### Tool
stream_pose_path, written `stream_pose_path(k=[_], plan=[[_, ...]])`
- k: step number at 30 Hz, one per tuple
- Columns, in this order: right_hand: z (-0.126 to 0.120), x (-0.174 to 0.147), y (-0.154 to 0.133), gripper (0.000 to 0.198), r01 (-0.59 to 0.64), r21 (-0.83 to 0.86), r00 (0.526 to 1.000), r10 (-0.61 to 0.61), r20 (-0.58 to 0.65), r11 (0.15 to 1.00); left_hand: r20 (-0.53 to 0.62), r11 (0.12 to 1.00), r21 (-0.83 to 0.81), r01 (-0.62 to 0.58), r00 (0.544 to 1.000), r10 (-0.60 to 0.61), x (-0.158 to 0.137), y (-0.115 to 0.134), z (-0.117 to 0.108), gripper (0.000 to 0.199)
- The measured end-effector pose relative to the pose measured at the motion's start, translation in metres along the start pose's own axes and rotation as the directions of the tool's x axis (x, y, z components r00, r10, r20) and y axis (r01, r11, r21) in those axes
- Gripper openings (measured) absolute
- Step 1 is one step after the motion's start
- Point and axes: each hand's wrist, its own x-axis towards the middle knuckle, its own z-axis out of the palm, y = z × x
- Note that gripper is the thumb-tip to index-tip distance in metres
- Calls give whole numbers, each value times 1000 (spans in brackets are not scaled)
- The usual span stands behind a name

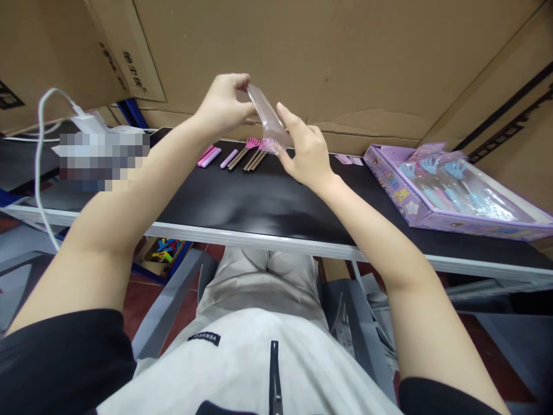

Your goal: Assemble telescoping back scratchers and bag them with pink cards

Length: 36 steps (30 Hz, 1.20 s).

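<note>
A clear plastic bag (266,115) is held up slantwise above the back of the table. My left hand (227,104) pinches its upper end between thumb and fingers. At the lower end is my right hand (309,144), its thumb and fingers closed around the bag's edge. Behind and below the bag lie several metal rods (254,160) with pink claw heads (252,142), partly hidden by the bag and my right hand. Left of them are pink and purple handles (210,157) and a single purple handle (228,158).
A purple display box (401,199) at the right holds bagged blue claw-headed scratchers (453,190). Small pink cards (349,159) lie beside it. On the left are a white cable (40,144) and a blurred-out object. A cardboard wall (324,63) closes off the back.
</note>
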Motion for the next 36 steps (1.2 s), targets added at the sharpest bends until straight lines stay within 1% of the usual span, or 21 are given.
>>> stream_pose_path(k=[3, 4, 6, 7, 9, 11, 12, 14, 15, 17, 20, 23, 24, 26, 28, 29, 33, 36], plan=[[4, 3, 2, 57, -102, 120, 994, 107, -34, 987, 67, 982, 191, 9, 998, -22, -6, -2, 5, 44], [6, 4, 4, 55, -132, 182, 989, 142, -46, 974, 78, 963, 269, -3, 997, -19, -7, -4, 6, 48], [10, 7, 8, 49, -194, 334, 973, 225, -57, 922, 101, 911, 407, -70, 994, 31, -8, -11, 5, 54], [11, 8, 9, 46, -224, 422, 960, 273, -58, 879, 118, 883, 456, -113, 991, 66, -8, -16, 5, 58], [14, 12, 11, 42, -267, 602, 928, 370, -51, 753, 150, 831, 527, -178, 982, 116, -8, -24, 5, 68], [15, 13, 12, 39, -284, 754, 895, 446, -14, 593, 170, 788, 581, -203, 977, 127, -9, -30, 6, 75], [14, 13, 13, 37, -294, 809, 883, 470, 25, 510, 180, 767, 606, -210, 976, 125, -10, -33, 6, 77], [13, 9, 14, 33, -337, 867, 866, 483, 131, 368, 217, 735, 637, -232, 969, 118, -10, -37, 6, 77], [13, 7, 16, 29, -369, 873, 858, 479, 188, 318, 245, 724, 643, -248, 963, 113, -9, -40, 5, 77], [14, 1, 20, 18, -432, 864, 843, 457, 284, 260, 303, 711, 643, -285, 947, 105, -8, -45, 4, 78], [19, -3, 28, 4, -476, 852, 820, 460, 341, 218, 363, 709, 625, -327, 926, 107, -5, -53, 1, 78], [26, -1, 34, 12, -490, 846, 799, 495, 341, 208, 381, 715, 608, -345, 917, 118, -2, -59, 0, 75], [27, 0, 35, 15, -494, 841, 799, 496, 339, 222, 378, 714, 607, -348, 917, 125, -2, -61, 1, 74], [29, 2, 36, 17, -492, 826, 816, 476, 328, 276, 364, 709, 609, -355, 920, 147, -1, -62, 4, 72], [30, 3, 35, 15, -483, 810, 835, 452, 313, 332, 354, 697, 616, -367, 919, 171, -2, -62, 8, 72], [30, 4, 34, 14, -478, 808, 841, 444, 308, 344, 355, 688, 620, -377, 917, 182, -3, -62, 12, 71], [26, 4, 32, 9, -473, 826, 843, 431, 322, 308, 371, 665, 625, -409, 905, 208, -6, -60, 28, 67], [24, 3, 30, 13, -484, 823, 843, 410, 348, 297, 396, 657, 630, -413, 899, 185, -4, -58, 42, 59]])
